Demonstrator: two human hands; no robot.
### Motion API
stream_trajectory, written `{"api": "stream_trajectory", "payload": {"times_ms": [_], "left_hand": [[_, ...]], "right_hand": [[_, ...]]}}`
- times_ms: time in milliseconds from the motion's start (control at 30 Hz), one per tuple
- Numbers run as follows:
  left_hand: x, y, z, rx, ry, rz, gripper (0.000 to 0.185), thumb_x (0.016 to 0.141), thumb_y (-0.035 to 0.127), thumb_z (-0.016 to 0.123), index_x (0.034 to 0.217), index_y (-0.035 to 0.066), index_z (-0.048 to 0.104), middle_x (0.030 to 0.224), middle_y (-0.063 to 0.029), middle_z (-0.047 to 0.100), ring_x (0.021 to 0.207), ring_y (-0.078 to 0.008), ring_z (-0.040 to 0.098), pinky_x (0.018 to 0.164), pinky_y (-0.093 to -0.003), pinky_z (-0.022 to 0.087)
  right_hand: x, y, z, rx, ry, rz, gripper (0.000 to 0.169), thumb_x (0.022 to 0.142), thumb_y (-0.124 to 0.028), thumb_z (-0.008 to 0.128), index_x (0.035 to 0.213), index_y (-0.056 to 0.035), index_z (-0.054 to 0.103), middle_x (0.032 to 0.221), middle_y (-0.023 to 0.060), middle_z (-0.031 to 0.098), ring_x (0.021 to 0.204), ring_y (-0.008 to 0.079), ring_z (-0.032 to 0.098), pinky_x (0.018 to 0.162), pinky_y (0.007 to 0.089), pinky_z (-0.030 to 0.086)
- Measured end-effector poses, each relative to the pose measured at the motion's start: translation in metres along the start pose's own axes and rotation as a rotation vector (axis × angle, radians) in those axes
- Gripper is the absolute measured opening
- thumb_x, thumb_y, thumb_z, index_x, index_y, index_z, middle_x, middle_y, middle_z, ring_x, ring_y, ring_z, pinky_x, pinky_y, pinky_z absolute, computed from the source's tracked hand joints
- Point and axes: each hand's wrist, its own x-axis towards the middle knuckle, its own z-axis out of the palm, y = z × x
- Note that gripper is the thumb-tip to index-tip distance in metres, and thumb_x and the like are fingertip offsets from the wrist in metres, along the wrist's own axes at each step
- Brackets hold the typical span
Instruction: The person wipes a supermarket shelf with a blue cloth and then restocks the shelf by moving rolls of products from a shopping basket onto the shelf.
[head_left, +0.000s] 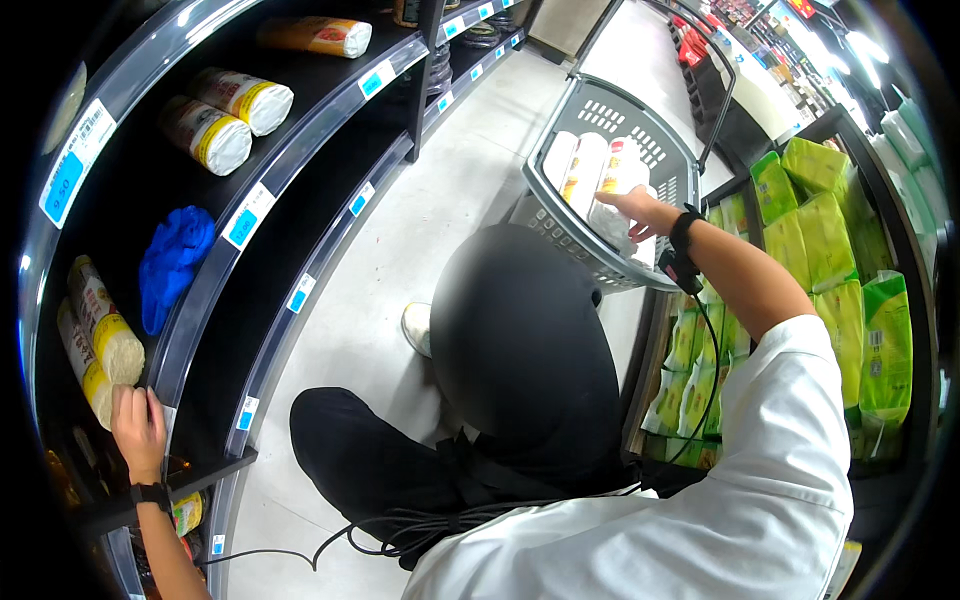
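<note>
My right hand (637, 210) reaches into a grey plastic shopping basket (540, 176), over white cylindrical packages (585, 176); its thumb and fingers are apart, and whether it grips a package is unclear. At the lower left, my left hand (139, 420) rests at the shelf edge beside the end of a pair of cylindrical packages with yellow bands (109, 330); its fingers are bent, and their hold is unclear. A crumpled blue cloth or glove (176, 259) lies farther along that shelf. Beyond it are two more cylindrical packages (225, 142) and an orange-wrapped one (322, 36).
Curved-looking shelf edges with price tags (250, 217) run along my left. Green soft packs (817, 232) are stacked in a dark display at my right. A black cable (712, 367) hangs from my right wrist. My bent knees (525, 330) lie between shelf and basket.
</note>
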Motion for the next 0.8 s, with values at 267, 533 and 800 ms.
{"api": "stream_trajectory", "payload": {"times_ms": [267, 533, 800], "left_hand": [[0.006, 0.003, -0.004, -0.015, 0.017, 0.007, 0.018, 0.079, -0.008, 0.06, 0.072, -0.003, 0.044, 0.072, -0.0199, 0.043, 0.069, -0.0386, 0.047, 0.06, -0.0452, 0.039], [0.009, 0.008, -0.005, -0.018, 0.041, 0.017, 0.02, 0.078, -0.008, 0.061, 0.07, -0.002, 0.043, 0.072, -0.0197, 0.043, 0.07, -0.0386, 0.047, 0.061, -0.0458, 0.039], [0.013, 0.011, -0.006, -0.04, 0.062, 0.051, 0.02, 0.078, -0.007, 0.06, 0.07, -0.002, 0.043, 0.072, -0.0187, 0.043, 0.07, -0.0379, 0.046, 0.061, -0.0465, 0.039]], "right_hand": [[0.033, 0.005, 0.014, 0.111, 0.014, 0.012, 0.112, 0.066, -0.055, 0.078, 0.133, 0.0123, 0.019, 0.124, 0.0224, 0.043, 0.092, 0.0339, 0.063, 0.054, 0.0424, 0.06], [0.015, 0.019, 0.01, 0.386, 0.066, -0.092, 0.076, 0.071, -0.043, 0.074, 0.124, 0.002, 0.045, 0.107, 0.0149, 0.059, 0.089, 0.0287, 0.064, 0.056, 0.0416, 0.058], [-0.024, 0.035, -0.008, 1.035, -0.212, -0.195, 0.046, 0.085, -0.047, 0.058, 0.116, -0.0131, 0.058, 0.095, 0.0021, 0.067, 0.076, 0.0179, 0.066, 0.058, 0.0347, 0.057]]}}
